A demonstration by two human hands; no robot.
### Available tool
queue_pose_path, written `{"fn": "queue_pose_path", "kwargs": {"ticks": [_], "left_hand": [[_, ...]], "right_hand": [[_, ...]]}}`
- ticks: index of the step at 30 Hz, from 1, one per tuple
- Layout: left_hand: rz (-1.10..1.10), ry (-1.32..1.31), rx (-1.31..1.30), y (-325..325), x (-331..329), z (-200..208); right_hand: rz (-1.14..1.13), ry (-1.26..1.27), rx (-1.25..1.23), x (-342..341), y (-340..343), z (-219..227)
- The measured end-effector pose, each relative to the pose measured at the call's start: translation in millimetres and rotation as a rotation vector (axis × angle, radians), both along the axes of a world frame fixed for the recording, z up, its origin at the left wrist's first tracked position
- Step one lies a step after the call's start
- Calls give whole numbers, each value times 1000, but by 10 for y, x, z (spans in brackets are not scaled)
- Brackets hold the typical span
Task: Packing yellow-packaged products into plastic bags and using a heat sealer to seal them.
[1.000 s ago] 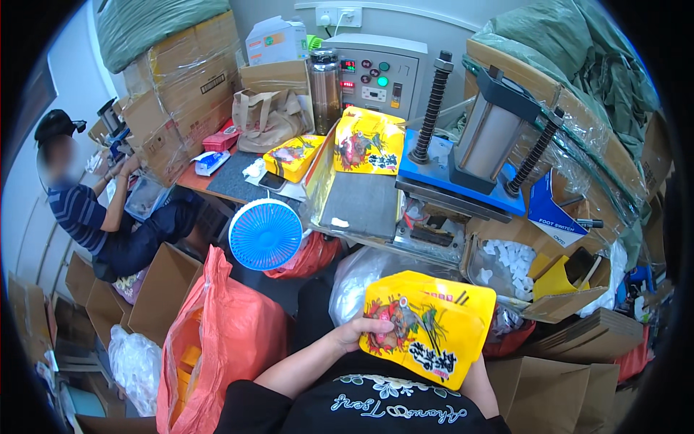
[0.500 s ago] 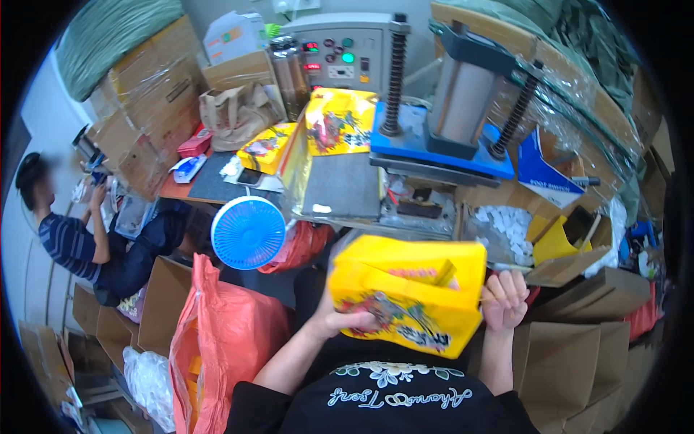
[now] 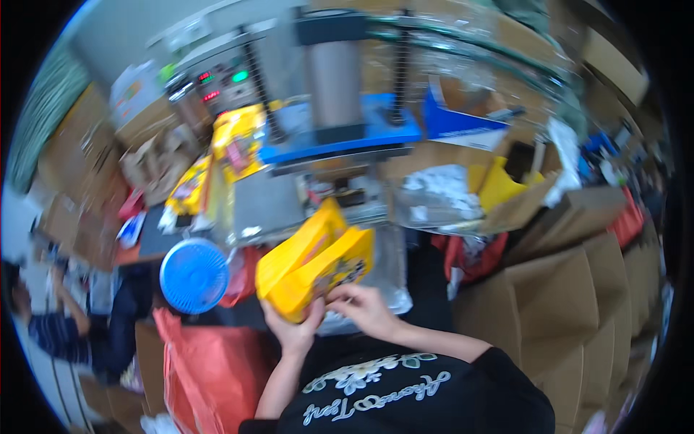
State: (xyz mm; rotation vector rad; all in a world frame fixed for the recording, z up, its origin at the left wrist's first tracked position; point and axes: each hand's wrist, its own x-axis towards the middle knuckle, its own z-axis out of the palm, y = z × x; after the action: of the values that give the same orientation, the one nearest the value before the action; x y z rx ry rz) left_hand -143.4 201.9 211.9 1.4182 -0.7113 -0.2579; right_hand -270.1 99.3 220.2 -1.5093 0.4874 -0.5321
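A yellow printed plastic bag [image 3: 322, 257] is held up in front of my chest, tilted, with its two sides parted toward the top. My left hand [image 3: 295, 327] grips its lower left end, thumb on the near side. At the bag's lower edge, the fingers of my right hand [image 3: 361, 307] are pinched together on it; motion blurs the fingertips. Beyond the bag stands a press with a blue plate [image 3: 340, 141] and a grey cylinder. To its left, more yellow bags [image 3: 238, 141] lie on the bench beside a dark flat pad [image 3: 267, 202].
A round blue fan [image 3: 194, 275] stands at the bench's front left. Below it is a red woven sack [image 3: 217, 376]. Open cardboard boxes [image 3: 553, 311] fill the right side. White scraps [image 3: 441, 192] lie in a tray right of the press. Another person [image 3: 65, 333] sits at far left.
My view has swung to the right. My right hand, a closed fist beside the bag's right edge before, has moved onto its lower edge. The bag has turned and its sides have parted.
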Motion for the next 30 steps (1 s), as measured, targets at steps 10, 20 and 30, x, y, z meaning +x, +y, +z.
{"fn": "queue_pose_path", "kwargs": {"ticks": [10, 20, 30], "left_hand": [[-192, 516, -218, 478, 437, -20], [340, -47, -196, 200, 1344, 463], [-38, 67, -62, -841, 2452, 796]], "right_hand": [[-2, -168, 56, -745, -1072, 481], [-778, 918, -1432, -2184, -3077, 1112], [-777, 918, -1512, -2073, -3033, 1018]]}}
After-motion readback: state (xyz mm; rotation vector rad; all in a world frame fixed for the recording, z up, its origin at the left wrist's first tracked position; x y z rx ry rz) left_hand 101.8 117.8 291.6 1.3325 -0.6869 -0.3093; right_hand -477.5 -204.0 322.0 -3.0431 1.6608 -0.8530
